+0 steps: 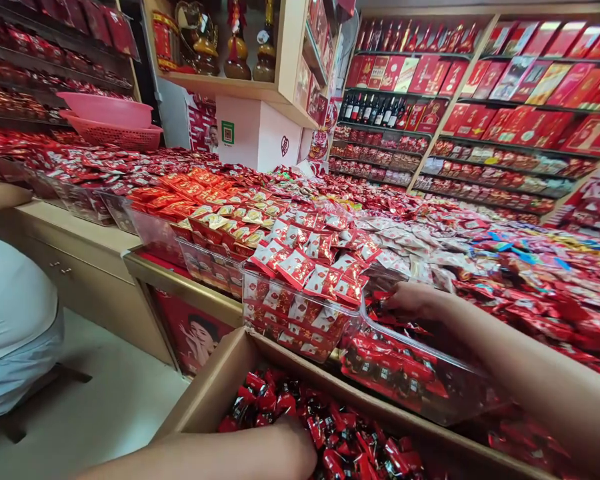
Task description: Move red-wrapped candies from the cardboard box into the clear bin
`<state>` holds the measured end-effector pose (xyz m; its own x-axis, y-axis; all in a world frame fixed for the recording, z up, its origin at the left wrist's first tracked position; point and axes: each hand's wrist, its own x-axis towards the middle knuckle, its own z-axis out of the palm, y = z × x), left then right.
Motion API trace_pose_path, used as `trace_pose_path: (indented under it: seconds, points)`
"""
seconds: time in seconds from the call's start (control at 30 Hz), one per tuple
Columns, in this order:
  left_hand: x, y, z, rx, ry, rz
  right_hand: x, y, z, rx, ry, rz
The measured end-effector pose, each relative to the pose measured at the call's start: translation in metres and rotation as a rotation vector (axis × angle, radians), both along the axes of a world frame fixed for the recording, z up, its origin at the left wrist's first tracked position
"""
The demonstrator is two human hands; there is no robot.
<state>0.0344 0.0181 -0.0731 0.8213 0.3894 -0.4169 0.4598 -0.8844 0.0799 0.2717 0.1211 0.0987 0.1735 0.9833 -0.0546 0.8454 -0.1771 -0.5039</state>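
Observation:
Loose red-and-black wrapped candies fill the cardboard box in front of me. My left hand reaches down among them, its fingers hidden behind the back of the hand. Farther right, my right hand dips into a clear plastic bin of similar red-and-black candies. Its fingers are curled downward at the bin's far left part, with the tips among dark red wrappers; what they hold is hidden. Left of that bin stands a clear bin heaped with red-and-white packets.
Clear bins of orange-red packets and gold-topped packets run left along the counter. Pink plastic baskets sit on the candy. At left sits a person in a pale shirt. Shelves of red boxes and bottles stand behind.

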Motion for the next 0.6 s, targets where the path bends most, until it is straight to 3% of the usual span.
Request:
trace_pose_path:
  seconds: [0.13,0.33,0.5,0.6]
  points:
    - [0.002,-0.003,0.01,-0.018,-0.055,-0.033,0.005,0.006,-0.002,-0.185,-0.236,0.003]
    - [0.005,-0.004,0.043,-0.052,0.017,-0.107,0.015,0.015,0.001,-0.151,-0.581,0.039]
    - [0.004,-0.001,0.065,-0.057,-0.039,-0.158,0.01,0.011,-0.002,-0.162,-0.654,0.096]
    - [0.003,0.004,0.072,-0.148,-0.125,-0.126,0.003,0.012,0.009,-0.143,-0.66,0.118]
